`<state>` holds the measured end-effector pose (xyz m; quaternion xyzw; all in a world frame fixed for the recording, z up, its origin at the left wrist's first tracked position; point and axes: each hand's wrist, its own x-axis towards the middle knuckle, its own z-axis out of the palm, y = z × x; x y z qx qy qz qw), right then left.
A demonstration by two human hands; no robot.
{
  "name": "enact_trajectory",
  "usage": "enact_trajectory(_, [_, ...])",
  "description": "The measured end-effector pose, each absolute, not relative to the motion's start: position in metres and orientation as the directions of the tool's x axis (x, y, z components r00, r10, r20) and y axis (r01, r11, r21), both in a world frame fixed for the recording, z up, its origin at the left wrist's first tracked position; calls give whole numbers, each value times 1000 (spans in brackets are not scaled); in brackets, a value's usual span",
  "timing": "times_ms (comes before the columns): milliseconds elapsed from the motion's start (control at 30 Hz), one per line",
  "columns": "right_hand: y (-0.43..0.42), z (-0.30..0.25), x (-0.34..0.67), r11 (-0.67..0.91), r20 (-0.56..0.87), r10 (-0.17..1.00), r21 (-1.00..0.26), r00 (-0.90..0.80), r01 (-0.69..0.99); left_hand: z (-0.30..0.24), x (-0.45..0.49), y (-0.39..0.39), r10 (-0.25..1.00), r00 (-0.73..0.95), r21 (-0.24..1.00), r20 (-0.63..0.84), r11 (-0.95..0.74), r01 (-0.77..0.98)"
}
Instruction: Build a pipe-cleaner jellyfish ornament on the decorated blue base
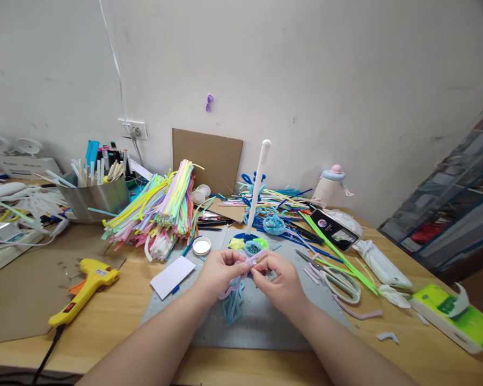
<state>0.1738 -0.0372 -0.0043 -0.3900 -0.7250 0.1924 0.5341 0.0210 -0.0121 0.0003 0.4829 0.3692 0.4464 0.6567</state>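
Note:
My left hand (219, 272) and my right hand (280, 280) meet over the grey mat (249, 335), fingertips pinched together on a lavender pipe cleaner (259, 254). Its ends partly hide behind my fingers. Light blue pipe cleaners bent in zigzags (232, 306) hang or lie just below my left hand; I cannot tell whether they are joined to the lavender one. Right behind my hands stands an upright white fuzzy stick (257, 187), with blue, yellow and green fuzzy pieces around its foot. A light blue fuzzy coil (273, 225) lies to its right.
Scissors (342, 281) and lavender scraps lie right of my hand, with a phone (335, 229) and a green tissue pack (453, 316) beyond. On the left are a yellow glue gun (86, 292), a white card (173, 277), a pipe cleaner bundle (173, 206) and a metal container (94, 201).

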Motion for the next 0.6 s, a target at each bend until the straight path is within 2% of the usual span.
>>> enact_trajectory(67, [-40,-7,168,572,606,795,-742,-14,349,1,21,-14,944,322,956,-71,156,-248])
enact_trajectory(133, [-41,-8,165,510,534,845,-820,29,261,2,19,-14,920,378,942,-105,214,-259])
enact_trajectory(233, [-40,-6,165,356,356,934,-934,-17,40,4,13,-14,845,502,899,-183,351,-263])
enact_trajectory(333, [-37,-5,167,217,222,973,-972,-55,-84,4,11,-12,831,515,875,-209,394,-281])
enact_trajectory(433, [-35,-7,169,193,204,977,-970,-61,-146,1,12,-11,849,492,877,-192,373,-302])
enact_trajectory(600, [-34,-13,170,223,256,959,-948,-124,-227,2,12,-9,842,507,849,-186,397,-348])
